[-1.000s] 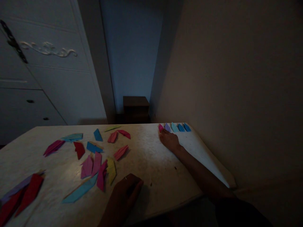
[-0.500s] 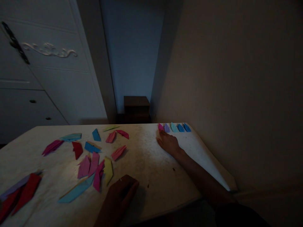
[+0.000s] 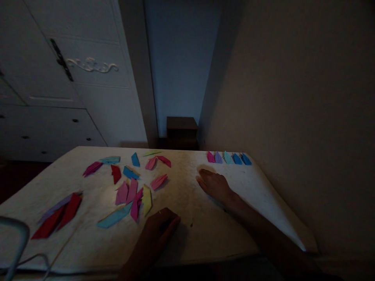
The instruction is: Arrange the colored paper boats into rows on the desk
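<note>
Basically, R hand (image 3: 215, 184) is over the table (image 3: 181, 195), thumb slightly apart from fingers, nothing visible in grip, just nearside of the pink folded paper (image 3: 210, 157), L end of the row (image 3: 227, 157); careless fwd nudge could skew it. L hand (image 3: 162, 226) curled, can't tell if holding; sliding L might bump yellow folded paper (image 3: 147, 200) b/c it's near.

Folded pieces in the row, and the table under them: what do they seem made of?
The folded pieces look like matte coloured paper: sharp creases and straight edges, with no clear shine. The table has a pale, mottled top with a soft bright patch, suggesting a slightly glossy finish; laminate, painted board or a plastic cover all seem possible, and the dim light leaves it open.
</note>
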